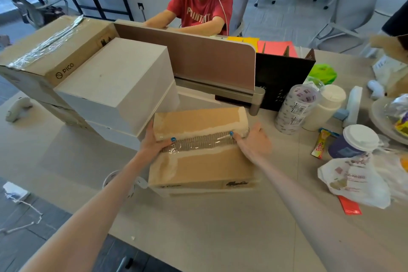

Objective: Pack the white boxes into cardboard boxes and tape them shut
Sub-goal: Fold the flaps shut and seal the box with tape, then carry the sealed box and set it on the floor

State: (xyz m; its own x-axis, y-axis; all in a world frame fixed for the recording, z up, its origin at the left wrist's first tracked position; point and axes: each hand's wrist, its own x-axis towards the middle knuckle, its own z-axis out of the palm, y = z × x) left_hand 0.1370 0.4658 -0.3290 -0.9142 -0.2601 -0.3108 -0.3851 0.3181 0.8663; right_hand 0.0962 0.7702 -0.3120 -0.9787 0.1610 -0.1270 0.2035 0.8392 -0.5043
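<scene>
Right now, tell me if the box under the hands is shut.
Shut: box flaps folded down, clear tape spans the seam.

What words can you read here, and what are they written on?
"PICO": taped cardboard box, far left.
"POINT", rest unclear: red T-shirt.
Too blurred to read: snack wrapper, tape rolls, plastic bag, front of the near cardboard box.

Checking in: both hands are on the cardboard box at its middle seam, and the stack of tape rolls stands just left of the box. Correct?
One slip: the stack of tape rolls stands right of the cardboard box, not left, as the head view shows. The left hand and right hand are both on the box at its middle seam.
</scene>
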